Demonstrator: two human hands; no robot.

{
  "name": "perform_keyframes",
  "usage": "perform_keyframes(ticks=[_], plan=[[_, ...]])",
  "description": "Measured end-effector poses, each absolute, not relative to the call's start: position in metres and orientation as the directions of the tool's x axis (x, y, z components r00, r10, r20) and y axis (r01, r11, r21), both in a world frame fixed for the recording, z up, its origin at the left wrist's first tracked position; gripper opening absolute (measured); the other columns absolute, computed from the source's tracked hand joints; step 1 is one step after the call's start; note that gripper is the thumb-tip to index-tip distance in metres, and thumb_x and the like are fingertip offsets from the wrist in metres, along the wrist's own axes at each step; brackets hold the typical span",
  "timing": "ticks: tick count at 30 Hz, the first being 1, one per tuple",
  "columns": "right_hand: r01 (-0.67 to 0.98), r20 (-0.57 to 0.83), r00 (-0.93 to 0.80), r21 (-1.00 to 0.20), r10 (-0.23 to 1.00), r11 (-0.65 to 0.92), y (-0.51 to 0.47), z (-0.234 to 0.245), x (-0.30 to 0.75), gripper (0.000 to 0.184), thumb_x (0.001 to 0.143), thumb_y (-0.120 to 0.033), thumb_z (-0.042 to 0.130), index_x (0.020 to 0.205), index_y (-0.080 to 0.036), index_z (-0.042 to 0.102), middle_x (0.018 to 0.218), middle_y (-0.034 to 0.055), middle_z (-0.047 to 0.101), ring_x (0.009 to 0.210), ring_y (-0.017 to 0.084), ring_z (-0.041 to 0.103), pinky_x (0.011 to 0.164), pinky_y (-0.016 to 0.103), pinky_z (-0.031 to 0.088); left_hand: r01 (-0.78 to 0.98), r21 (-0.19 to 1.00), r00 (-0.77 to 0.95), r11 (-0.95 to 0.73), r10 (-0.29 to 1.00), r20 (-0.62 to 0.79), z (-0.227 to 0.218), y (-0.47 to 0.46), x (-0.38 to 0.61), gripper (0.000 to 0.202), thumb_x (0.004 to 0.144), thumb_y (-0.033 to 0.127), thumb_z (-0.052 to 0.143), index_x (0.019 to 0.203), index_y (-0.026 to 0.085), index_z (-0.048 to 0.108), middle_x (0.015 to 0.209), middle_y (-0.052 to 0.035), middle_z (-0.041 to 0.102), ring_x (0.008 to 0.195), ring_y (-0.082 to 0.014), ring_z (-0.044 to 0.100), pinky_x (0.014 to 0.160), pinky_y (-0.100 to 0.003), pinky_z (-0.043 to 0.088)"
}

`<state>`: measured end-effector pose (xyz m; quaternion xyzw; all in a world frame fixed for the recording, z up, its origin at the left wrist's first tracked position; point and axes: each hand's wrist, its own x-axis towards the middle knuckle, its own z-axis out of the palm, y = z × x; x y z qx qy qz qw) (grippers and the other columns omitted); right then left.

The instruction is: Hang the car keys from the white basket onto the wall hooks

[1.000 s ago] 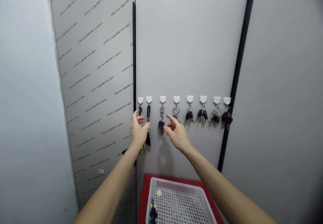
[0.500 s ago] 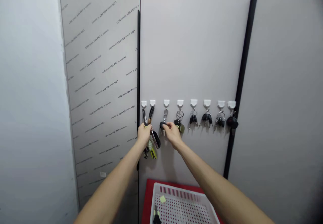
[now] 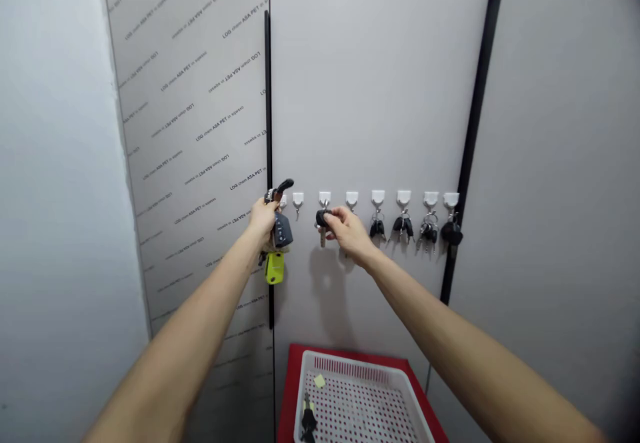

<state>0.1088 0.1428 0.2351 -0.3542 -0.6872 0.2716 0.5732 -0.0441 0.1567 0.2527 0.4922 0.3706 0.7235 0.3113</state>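
Note:
My left hand (image 3: 263, 221) is closed around a bunch of keys, off to the left of the hook row. From it hang a dark key fob (image 3: 283, 230) with buttons and a yellow-green key fob (image 3: 275, 268); a dark strap sticks up above the fingers. My right hand (image 3: 350, 231) pinches a black-headed car key (image 3: 323, 218), its metal blade pointing down, just below the third white hook (image 3: 325, 198). The second hook (image 3: 298, 199) carries no keys. Behind my right hand, the keys of the fourth hook (image 3: 352, 198) are mostly hidden.
More key bunches (image 3: 403, 226) hang on the hooks to the right. Below, a white perforated basket (image 3: 417, 400) holding a black key (image 3: 309, 420) and a yellow paper slip (image 3: 319, 381) rests on a red surface (image 3: 287, 390). Long black handles (image 3: 475, 130) flank the cabinet panel.
My left hand has drawn its keys off the leftmost hooks and up to the left. My right hand has raised the black-headed key closer to the third hook.

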Motion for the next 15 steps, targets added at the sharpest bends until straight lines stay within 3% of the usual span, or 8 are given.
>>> perform_keyframes(ticks=[4, 9, 12, 15], plan=[[0.248, 0.495, -0.178, -0.814, 0.851, 0.525, 0.137, 0.204, 0.125, 0.014, 0.065, -0.028, 0.04, 0.07, -0.015, 0.041, 0.063, -0.0004, 0.051, 0.056, 0.007, 0.048, 0.048, 0.019, 0.037, -0.174, 0.875, -0.306, -0.451, 0.87, 0.387, 0.246, 0.158, -0.055, 0.008, 0.053, 0.008, 0.04, 0.057, 0.014, 0.041, 0.038, 0.0073, 0.038, 0.031, -0.0035, 0.034, 0.036, -0.016, 0.027], [0.338, 0.34, -0.297, -0.836, 0.892, 0.431, 0.132, 0.157, 0.151, 0.014, 0.065, -0.028, 0.039, 0.067, -0.015, 0.038, 0.056, -0.0031, 0.046, 0.051, 0.006, 0.044, 0.047, 0.019, 0.034, -0.25, 0.845, -0.291, -0.473, 0.869, 0.4, 0.254, 0.153, -0.06, 0.005, 0.055, 0.01, 0.043, 0.057, 0.014, 0.041, 0.038, 0.0073, 0.039, 0.03, -0.0028, 0.034, 0.035, -0.015, 0.028], [0.413, 0.235, -0.313, -0.839, 0.92, 0.354, 0.13, 0.126, 0.164, 0.014, 0.064, -0.028, 0.038, 0.066, -0.014, 0.038, 0.054, -0.004, 0.043, 0.049, 0.006, 0.041, 0.046, 0.018, 0.033, -0.21, 0.882, -0.231, -0.421, 0.898, 0.374, 0.262, 0.152, -0.06, 0.004, 0.056, 0.01, 0.045, 0.058, 0.013, 0.042, 0.04, 0.0055, 0.043, 0.031, -0.0033, 0.036, 0.034, -0.016, 0.029], [0.458, 0.149, -0.301, -0.844, 0.942, 0.28, 0.129, 0.102, 0.173, 0.013, 0.063, -0.028, 0.038, 0.065, -0.014, 0.038, 0.052, -0.0047, 0.039, 0.046, 0.005, 0.037, 0.045, 0.018, 0.031, -0.114, 0.949, -0.066, -0.293, 0.956, 0.287, 0.268, 0.153, -0.06, 0.008, 0.055, 0.006, 0.048, 0.06, 0.011, 0.044, 0.044, 0.0019, 0.048, 0.032, -0.0037, 0.038, 0.035, -0.016, 0.03]])
